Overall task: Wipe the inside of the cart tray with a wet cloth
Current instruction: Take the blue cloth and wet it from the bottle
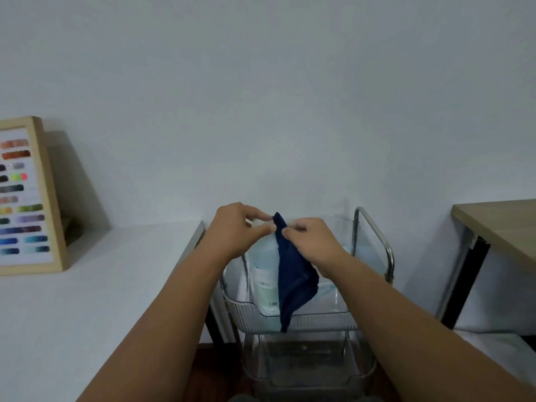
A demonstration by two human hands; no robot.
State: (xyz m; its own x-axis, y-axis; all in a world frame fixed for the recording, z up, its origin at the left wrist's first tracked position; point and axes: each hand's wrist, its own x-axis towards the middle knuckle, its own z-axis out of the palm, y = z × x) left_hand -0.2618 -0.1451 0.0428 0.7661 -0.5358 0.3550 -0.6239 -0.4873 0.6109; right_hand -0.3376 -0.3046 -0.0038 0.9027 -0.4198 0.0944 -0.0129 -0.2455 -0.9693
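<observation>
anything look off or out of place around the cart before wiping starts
One thing: the top tray is not cleared. Pale packages sit inside it, under the blue cloth held by the left hand and right hand. Nothing looks spilled or damaged.

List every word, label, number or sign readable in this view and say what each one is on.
No text can be read.
Pale package in the clear cart tray, behind the dark blue cloth: a barcode and faint print, too small and blurred to read.
Framed colour chart on the white table: colour swatches only, no legible lettering.
</observation>
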